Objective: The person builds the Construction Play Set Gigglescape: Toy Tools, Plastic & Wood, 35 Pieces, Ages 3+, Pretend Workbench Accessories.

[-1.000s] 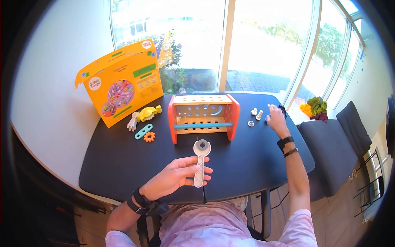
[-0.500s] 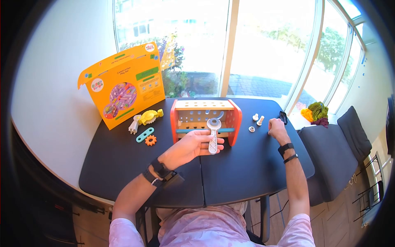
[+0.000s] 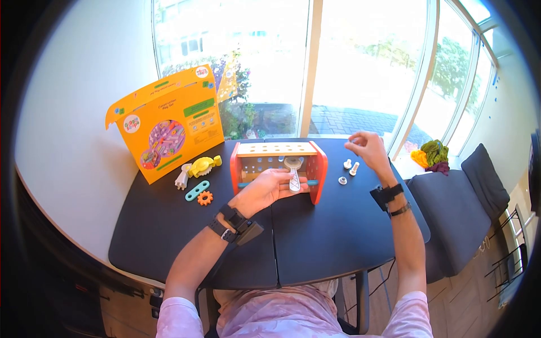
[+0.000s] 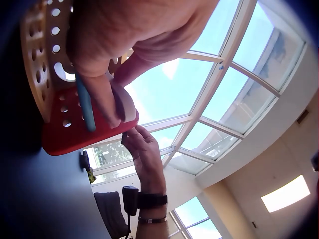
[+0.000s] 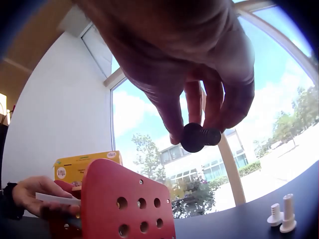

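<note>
My left hand [image 3: 264, 190] grips a pale toy wrench [image 3: 294, 179] by its handle, just in front of the toy workbench [image 3: 276, 148]. A grey ring-shaped nut sits in the wrench's round head. The bench has red side panels [image 5: 129, 199], perforated wooden boards and a blue bar [image 4: 85, 104]. Off to the right, my right hand [image 3: 369, 151] is raised above the table, thumb and fingertips pinching a short toy bolt [image 5: 193, 138]. The bolt looks dark against the window, with a round head and a threaded shaft.
Two pale bolts [image 3: 354, 168] and a small grey nut [image 3: 342, 181] are on the dark table [image 3: 332, 242], right of the bench. To its left are a yellow toy tool [image 3: 203, 166], a turquoise strip [image 3: 197, 190], an orange gear [image 3: 205, 198] and a standing yellow box [image 3: 186, 132].
My left hand has carried the wrench forward to the front of the workbench. My right hand has lifted off the tabletop at the right and now holds a bolt in the air.
</note>
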{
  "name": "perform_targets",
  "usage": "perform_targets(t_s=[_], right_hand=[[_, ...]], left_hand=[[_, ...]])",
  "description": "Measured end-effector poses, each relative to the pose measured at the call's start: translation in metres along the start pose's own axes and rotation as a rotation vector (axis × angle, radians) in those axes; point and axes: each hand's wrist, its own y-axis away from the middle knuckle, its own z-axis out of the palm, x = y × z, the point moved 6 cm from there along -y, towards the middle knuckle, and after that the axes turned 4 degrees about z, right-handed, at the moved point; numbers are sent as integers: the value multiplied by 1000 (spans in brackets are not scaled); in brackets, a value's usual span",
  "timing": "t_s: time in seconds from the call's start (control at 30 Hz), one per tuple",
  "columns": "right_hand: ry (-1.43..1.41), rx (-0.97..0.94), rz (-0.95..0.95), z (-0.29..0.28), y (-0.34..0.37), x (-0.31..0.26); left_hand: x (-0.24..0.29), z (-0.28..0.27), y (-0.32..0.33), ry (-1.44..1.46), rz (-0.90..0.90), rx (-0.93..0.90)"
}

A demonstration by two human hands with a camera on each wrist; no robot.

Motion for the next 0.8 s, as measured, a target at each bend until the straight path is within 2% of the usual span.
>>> perform_targets(t_s=[0.17, 0.27, 0.33, 0.37, 0.5, 0.8], right_hand=[[-255, -17, -77, 13, -29, -68], [-468, -148, -135, 45, -48, -92], [-573, -274, -76, 67, -57, -102], [-625, -338, -49, 78, -60, -104], [-596, -400, 42, 111, -70, -94], [-655, -460, 48, 138, -60, -77]], left_hand=[[3, -2, -7, 5, 22, -16], [3, -6, -12, 10, 31, -20], [5, -7, -15, 19, 30, -4], [6, -7, -17, 25, 27, 11], [13, -8, -16, 39, 53, 52], [14, -23, -24, 56, 39, -13]])
